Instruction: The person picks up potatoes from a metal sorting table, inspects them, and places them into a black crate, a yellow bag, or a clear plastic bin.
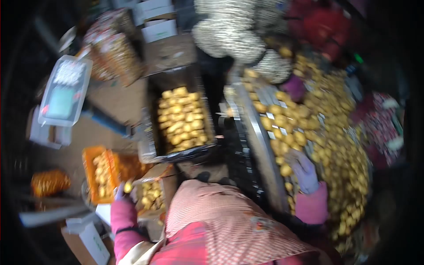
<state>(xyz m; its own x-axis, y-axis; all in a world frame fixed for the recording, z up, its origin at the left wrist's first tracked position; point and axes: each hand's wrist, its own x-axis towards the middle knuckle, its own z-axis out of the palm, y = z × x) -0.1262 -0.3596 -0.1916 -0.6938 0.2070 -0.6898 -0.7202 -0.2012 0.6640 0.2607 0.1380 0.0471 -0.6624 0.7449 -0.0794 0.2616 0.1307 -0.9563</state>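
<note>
Potatoes [340, 154], yellow and rounded, spread in a thick layer across a broad sorting table with a metal rim [264, 150] on the right. Above them is the wearer's right hand [304, 171], in a pale purple glove with a pink sleeve behind it. Its fingers reach forward over the layer; whether they grip anything cannot be told through the blur.

Well apart, on the far side of the body, the left hand [119, 192], also in a pale purple glove, holds one small yellow potato [128, 187] in its fingers. This potato is just above an open cardboard box [169, 186] partly filled with potatoes, and near an orange plastic crate [90, 173] that holds more of them.

Between the two hands, farther forward, stands a deep box lined in black [174, 79] with potatoes heaped inside. An orange mesh sack [51, 183] lies left of the crate. Across the table, a co-worker's dark purple glove [295, 87] is among the potatoes, beside a shiny quilted silver sleeve [273, 67]. A red-and-white checked apron [212, 207] covers the wearer's front.
</note>
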